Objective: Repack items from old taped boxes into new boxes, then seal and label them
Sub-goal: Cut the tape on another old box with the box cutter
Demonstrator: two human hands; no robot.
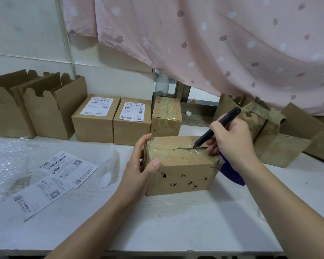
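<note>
1. Old taped box [181, 165], ctr of frame, sits on white table [176, 230]. Brown card, scuffed, dark holes on the front face, clear tape over the top.
2. L hand [138, 165] grips the box's left end: thumb on the front top corner, fingers curled over the far edge.
3. R hand [230, 141], right of ctr, fingers curled round a black pen-like tool [216, 127]. Tool is tilted, with its tip down on the tape seam on the box top. Can't tell if it's a pen or a cutter.
4. A dark slit in the tape runs left from the tip along the seam.
5. Blue object [232, 174] just behind the box's right end, mostly hidden by the R forearm. Can't ID it.
6. Mid-left, back row: 2 closed boxes w/ white shipping labels on top, [96, 118] and [132, 124], side by side and touching.
7. Second taped box [166, 116] just right of those, closed, same worn look.
8. Upper left: open unlabelled cartons [51, 109], flaps up, standing vs the wall.
9. Right side: torn, opened old boxes [269, 131] w/ tape scraps, lying in a pile.
10. Lower left: loose label sheets [67, 165], flat on the table. Bubble wrap [7, 156] sits at the far left edge.
11. Pink patterned curtain [213, 43] hangs across the top right.
</note>
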